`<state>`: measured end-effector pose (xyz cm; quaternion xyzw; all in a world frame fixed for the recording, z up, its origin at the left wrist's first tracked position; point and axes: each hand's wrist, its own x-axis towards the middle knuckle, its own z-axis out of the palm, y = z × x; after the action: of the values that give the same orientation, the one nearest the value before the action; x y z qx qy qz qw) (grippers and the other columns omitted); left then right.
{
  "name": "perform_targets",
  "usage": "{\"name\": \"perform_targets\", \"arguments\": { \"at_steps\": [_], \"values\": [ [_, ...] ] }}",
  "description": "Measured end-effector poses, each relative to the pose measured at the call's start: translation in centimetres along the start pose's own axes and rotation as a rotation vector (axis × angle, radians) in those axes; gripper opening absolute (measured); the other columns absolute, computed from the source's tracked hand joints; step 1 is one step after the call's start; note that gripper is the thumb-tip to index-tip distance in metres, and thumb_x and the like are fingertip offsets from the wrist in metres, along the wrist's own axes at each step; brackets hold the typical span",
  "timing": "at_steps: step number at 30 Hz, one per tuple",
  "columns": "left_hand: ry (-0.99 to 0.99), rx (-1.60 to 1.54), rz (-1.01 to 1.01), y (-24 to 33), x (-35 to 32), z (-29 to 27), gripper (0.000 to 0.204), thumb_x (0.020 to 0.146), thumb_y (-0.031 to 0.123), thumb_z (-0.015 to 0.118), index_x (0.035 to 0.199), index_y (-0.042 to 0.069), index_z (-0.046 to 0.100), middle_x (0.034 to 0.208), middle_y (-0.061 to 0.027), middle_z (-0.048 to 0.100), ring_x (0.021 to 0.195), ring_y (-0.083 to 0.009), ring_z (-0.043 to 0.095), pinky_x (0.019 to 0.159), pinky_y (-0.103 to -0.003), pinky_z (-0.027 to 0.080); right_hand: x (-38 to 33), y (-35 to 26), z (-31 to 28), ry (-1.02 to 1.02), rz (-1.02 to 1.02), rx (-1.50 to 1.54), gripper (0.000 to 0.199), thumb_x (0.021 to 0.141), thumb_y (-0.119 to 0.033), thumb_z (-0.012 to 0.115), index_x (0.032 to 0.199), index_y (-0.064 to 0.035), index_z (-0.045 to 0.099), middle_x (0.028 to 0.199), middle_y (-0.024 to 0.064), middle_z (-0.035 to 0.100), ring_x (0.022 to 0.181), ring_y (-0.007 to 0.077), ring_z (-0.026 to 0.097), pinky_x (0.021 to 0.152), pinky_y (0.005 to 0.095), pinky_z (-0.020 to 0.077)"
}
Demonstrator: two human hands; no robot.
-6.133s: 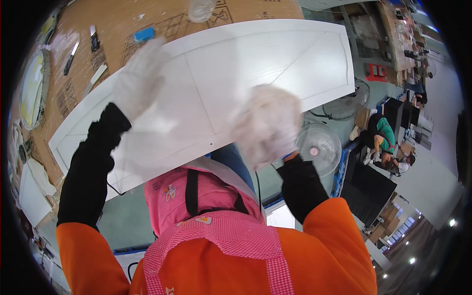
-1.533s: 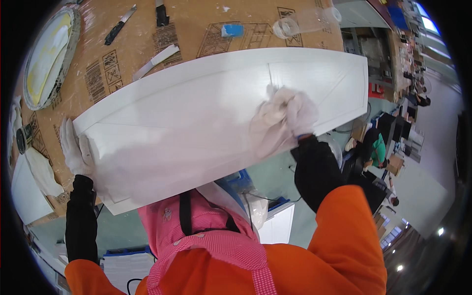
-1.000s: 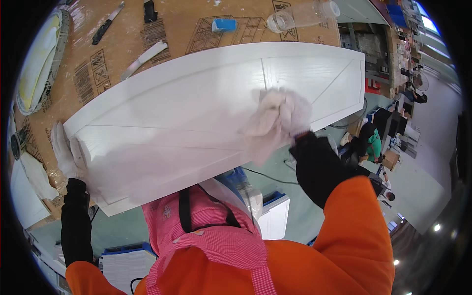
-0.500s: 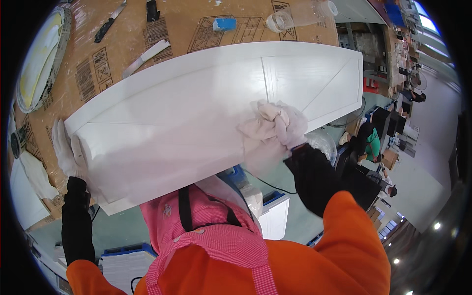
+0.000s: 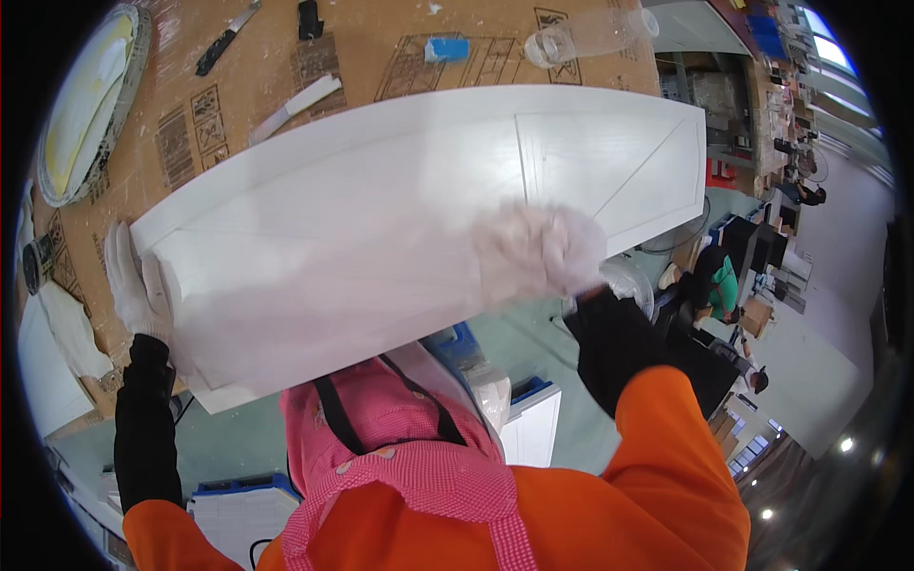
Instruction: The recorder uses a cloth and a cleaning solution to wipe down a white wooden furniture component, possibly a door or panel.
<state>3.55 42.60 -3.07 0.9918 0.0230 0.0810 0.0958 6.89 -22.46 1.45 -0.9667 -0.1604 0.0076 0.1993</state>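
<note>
A long white panel [image 5: 333,238] with grooved lines lies across the near part of the cardboard-covered table [image 5: 381,33], its near edge reaching past the table. My left hand [image 5: 136,285], in a white glove, rests against the panel's left end with the fingers stretched out. Over the right half of the panel, my gloved right hand [image 5: 575,249] is closed on a pale, crumpled cloth [image 5: 503,255] pressed to the surface. Motion blurs this hand and the cloth, so single fingers are hard to make out.
Beyond the panel lie a black-handled knife [image 5: 227,40], a pale flat-bladed tool [image 5: 297,108], a small blue block [image 5: 447,49] and a clear plastic bottle [image 5: 590,38]. A round container [image 5: 90,105] with yellowish-white residue sits far left. A fan [image 5: 628,276] stands beyond my right wrist.
My right hand has shifted slightly right with the cloth, now more blurred. My left hand stays at the panel's left end. The whole view has shifted a little.
</note>
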Motion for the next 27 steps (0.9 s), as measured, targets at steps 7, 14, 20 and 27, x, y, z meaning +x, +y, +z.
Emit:
{"name": "perform_targets", "arguments": {
  "at_steps": [7,14,20,27],
  "values": [
    [-0.011,-0.025,0.014,1.7,0.9,0.0,0.056,0.110,0.030,0.046,0.158,0.001,0.041,0.163,-0.0191,0.043,0.154,-0.0380,0.036,0.127,-0.046,0.028,11.5,2.2,1.3,0.236,-0.111,-0.285,0.019,0.096,-0.029,0.064,0.097,-0.0094,0.064,0.086,0.0142,0.066,0.075,0.0405,0.063,0.067,0.0519,0.0484],
    [-0.019,-0.011,-0.012,0.5,0.2,-0.5,0.057,0.110,0.030,0.046,0.158,0.001,0.041,0.163,-0.0204,0.042,0.153,-0.0383,0.037,0.126,-0.046,0.030,5.1,-0.9,2.2,0.232,-0.128,-0.311,0.014,0.090,-0.023,0.069,0.095,-0.0099,0.067,0.081,0.0107,0.060,0.071,0.0351,0.061,0.062,0.0501,0.0487],
    [-0.024,-0.024,0.006,0.9,0.6,-0.5,0.057,0.109,0.030,0.047,0.158,0.001,0.041,0.163,-0.0203,0.042,0.153,-0.0382,0.036,0.126,-0.046,0.029,4.3,-0.5,0.4,0.095,-0.163,-0.228,0.012,0.095,-0.021,0.066,0.098,-0.0109,0.071,0.079,0.0090,0.065,0.068,0.0362,0.062,0.062,0.0470,0.0510],
    [-0.018,0.036,0.016,0.8,0.5,0.1,0.057,0.111,0.032,0.045,0.160,0.003,0.039,0.165,-0.0211,0.039,0.155,-0.0389,0.034,0.127,-0.046,0.028,14.1,3.1,2.8,0.285,-0.072,-0.386,0.016,0.098,-0.028,0.062,0.095,-0.0125,0.064,0.086,0.0092,0.068,0.076,0.0364,0.066,0.066,0.0528,0.0502]
  ]
}}
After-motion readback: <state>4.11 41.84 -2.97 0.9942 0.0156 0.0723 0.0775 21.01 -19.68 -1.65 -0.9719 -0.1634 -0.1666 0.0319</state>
